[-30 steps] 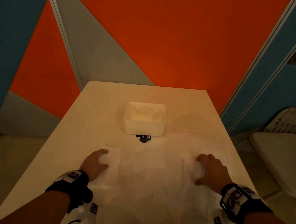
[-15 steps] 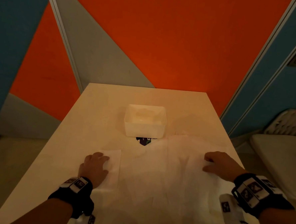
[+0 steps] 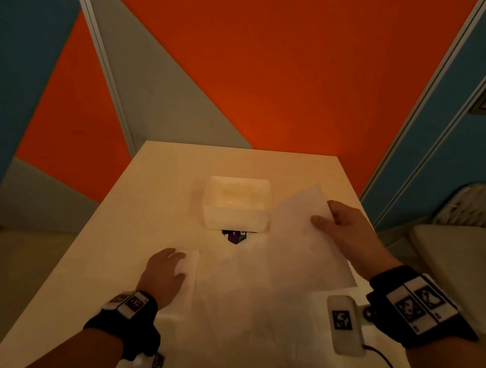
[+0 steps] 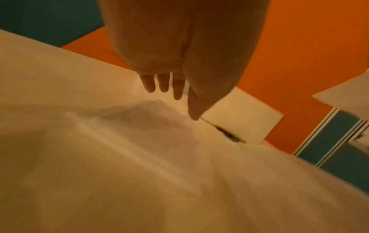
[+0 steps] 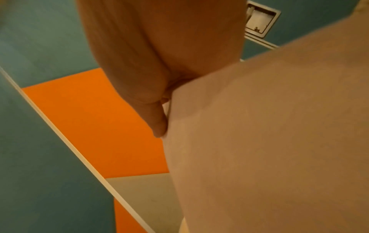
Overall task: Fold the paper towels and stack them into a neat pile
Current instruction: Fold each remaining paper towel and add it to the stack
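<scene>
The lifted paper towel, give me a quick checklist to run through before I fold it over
1. Right hand grips the lifted paper towel at its edge: ok.
2. Left hand rests flat on the towel's left side, pinning it to the table: ok.
3. Left fingers straight, not bunching the sheet: ok.
4. White container sits clear of the lifted flap: cannot tell, since they overlap in the head view.
5. Sheet free of creases near the left hand: not ok, wrinkles show in the left wrist view.
6. Edges lined up for a square fold: cannot tell.
</scene>
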Available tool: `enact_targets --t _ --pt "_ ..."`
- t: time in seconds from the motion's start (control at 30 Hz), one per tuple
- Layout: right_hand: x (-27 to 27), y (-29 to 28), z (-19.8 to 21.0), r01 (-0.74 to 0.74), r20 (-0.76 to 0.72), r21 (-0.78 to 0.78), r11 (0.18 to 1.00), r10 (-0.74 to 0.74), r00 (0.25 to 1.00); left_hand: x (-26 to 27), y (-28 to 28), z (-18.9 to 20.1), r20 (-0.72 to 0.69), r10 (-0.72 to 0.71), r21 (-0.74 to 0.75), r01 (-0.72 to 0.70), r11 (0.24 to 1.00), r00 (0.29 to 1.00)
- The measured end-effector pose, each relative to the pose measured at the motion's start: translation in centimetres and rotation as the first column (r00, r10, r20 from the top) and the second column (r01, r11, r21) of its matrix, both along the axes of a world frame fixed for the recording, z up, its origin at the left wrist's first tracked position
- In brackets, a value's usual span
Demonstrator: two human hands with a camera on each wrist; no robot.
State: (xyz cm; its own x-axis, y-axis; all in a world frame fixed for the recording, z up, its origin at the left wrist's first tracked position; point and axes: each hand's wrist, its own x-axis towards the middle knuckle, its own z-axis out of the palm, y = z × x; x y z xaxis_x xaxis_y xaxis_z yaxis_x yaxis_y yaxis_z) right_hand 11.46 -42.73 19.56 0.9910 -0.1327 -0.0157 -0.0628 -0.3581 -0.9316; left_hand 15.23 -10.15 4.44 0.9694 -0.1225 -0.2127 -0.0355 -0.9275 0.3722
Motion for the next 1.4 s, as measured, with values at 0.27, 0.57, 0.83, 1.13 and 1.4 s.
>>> enact_targets --t 0.27,0.57,0.83,1.13,1.4 --pt "0.2 3.3 0.8 -0.049 0.024 0.414 0.909 0.042 0.999 -0.2 -7.0 9.5 -0.388 -0.123 -0.779 -0.254 0.573 0.913" --pt "-0.1 2.9 -1.2 0.117 -0.161 0.586 0.802 -0.026 0.987 -0.4 -8.6 11.8 -0.337 -0.18 -0.917 -0.279 0.285 0.924" --pt "-1.4 2.4 -3.6 0.135 -0.325 0.568 0.812 0.071 0.943 -1.1 -8.2 10.3 -0.43 -0.125 -0.881 -0.384 0.277 0.894" --pt "-1.8 2.0 -4.3 0.158 -0.304 0.631 0.759 0.055 0.951 -0.7 -7.1 11.0 -0.401 -0.201 -0.9 -0.344 0.266 0.894" --pt "-2.1 1.7 -4.4 0.157 -0.368 0.621 0.768 0.109 0.923 -0.8 -6.4 10.7 -0.426 -0.196 -0.881 -0.356 0.312 0.883"
